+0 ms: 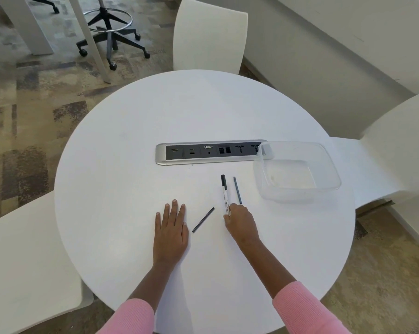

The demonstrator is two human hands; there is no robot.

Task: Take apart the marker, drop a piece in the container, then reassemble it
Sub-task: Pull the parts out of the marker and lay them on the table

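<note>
marker [224,191] dead centre in my feed, lying on the round white worktop [121,189], black cap at the far end, white barrel running back toward the camera. i see a line of dark print along the barrel, but it's too small for me to read, so no brand i can make out. right hand [241,222] is on it: fingers [229,210] curled over the near end of the barrel, thumb on its left side, pinching it. left hand [171,227] lies flat, palm down on the worktop, fingers straight and together, holding nothing. between the two hands a thin dark rod [203,220] lies on a slant, apart from both. second rod [237,190], same dark grey, lies just right of the marker, nearly parallel to it and not touching it, its near tip just beside the right knuckles. clear plastic container [297,195] sits to the right of both, near but apart, its far left corner overlapping the end of the recessed socket strip [211,153]. strip has a silver frame and a dark face with ports and sockets; any lettering on it is too small for me to read. pink sleeves [307,307] on both forearms. white chairs [208,37] around the worktop, a wheeled stool base [111,32] on the patterned carpet [35,121] beyond.
</note>
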